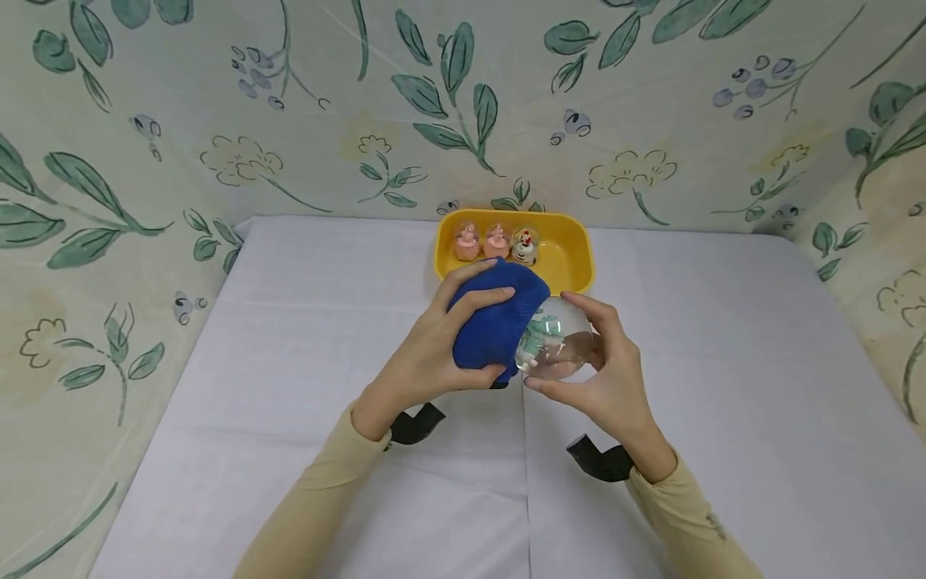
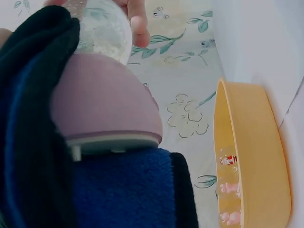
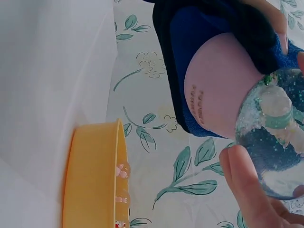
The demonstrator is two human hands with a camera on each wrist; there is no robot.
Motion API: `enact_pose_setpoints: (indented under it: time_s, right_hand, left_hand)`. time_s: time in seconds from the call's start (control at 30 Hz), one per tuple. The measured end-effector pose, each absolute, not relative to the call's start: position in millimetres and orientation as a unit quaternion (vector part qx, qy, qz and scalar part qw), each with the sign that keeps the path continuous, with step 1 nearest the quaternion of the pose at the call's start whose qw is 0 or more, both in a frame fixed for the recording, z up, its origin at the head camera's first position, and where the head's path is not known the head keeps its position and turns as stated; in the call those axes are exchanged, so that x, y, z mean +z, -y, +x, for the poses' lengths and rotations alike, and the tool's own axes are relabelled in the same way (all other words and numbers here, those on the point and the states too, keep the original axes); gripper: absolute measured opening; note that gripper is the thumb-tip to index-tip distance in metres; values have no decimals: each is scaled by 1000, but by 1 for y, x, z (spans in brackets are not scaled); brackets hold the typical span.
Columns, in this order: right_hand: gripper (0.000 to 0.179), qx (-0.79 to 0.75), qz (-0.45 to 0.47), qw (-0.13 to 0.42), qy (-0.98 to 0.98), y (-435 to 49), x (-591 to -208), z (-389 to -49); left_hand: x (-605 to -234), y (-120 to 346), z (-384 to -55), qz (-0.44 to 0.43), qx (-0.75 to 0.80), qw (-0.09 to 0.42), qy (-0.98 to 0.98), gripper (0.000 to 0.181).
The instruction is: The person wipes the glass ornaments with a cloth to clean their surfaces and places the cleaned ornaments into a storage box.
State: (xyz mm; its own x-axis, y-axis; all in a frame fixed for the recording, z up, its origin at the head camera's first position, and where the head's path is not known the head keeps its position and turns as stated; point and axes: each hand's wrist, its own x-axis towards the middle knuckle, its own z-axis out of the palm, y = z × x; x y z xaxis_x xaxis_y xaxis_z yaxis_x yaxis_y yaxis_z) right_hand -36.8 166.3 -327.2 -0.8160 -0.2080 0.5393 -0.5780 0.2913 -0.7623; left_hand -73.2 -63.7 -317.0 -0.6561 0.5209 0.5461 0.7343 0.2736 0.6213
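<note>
A snow globe (image 1: 560,342) is held on its side above the table, between both hands. Its clear dome has a small pale figure in green inside, with glitter around it in the right wrist view. My left hand (image 1: 427,350) grips a blue cloth (image 1: 492,326) wrapped about the globe's pink base (image 2: 104,99). In the left wrist view the underside of the base faces the dark-edged cloth. My right hand (image 1: 615,374) holds the glass dome, thumb below and fingers on its far side.
Behind the hands stands a yellow tray (image 1: 571,249) with two small pink globes (image 1: 467,243) and a snowman globe (image 1: 524,248) on its left side. A white cloth covers the table (image 1: 304,322). Leaf-patterned fabric (image 1: 304,145) hangs behind it.
</note>
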Motion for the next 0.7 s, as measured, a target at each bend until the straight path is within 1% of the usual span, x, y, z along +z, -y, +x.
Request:
enact_pose_setpoints:
  time_s: [0.13,0.23,0.37,0.43,0.5,0.6,0.7]
  right_hand:
    - [97,561,233,176,774,-164,-330,-37]
    - [89,578,204,171,772,-161,-331,-37]
    - [68,634,129,110,754,-156,-330,-35]
    - [62,655,98,70,746,-155,-329,-34]
    - [64,647,95,45,755,-157,-328,-34]
    - [79,605,130,26,785,-162,-326,-34]
    - [95,562,183,38,806,-167,-326,-36]
  left_hand:
    - [-316,63,-72,-402,-439,126,794,77]
    - [-317,63,-70,-405,-429,128,797,78]
    - [-317,61,-69,-409,-412,132,804,78]
    - [-318,61,-69,-406,-409,132,807,77]
    - [-319,61,-70,-401,-412,130,808,77]
    - [-319,63,-72,-397,-426,125,804,76]
    - [-317,67,-75,-398,-442,120,795,76]
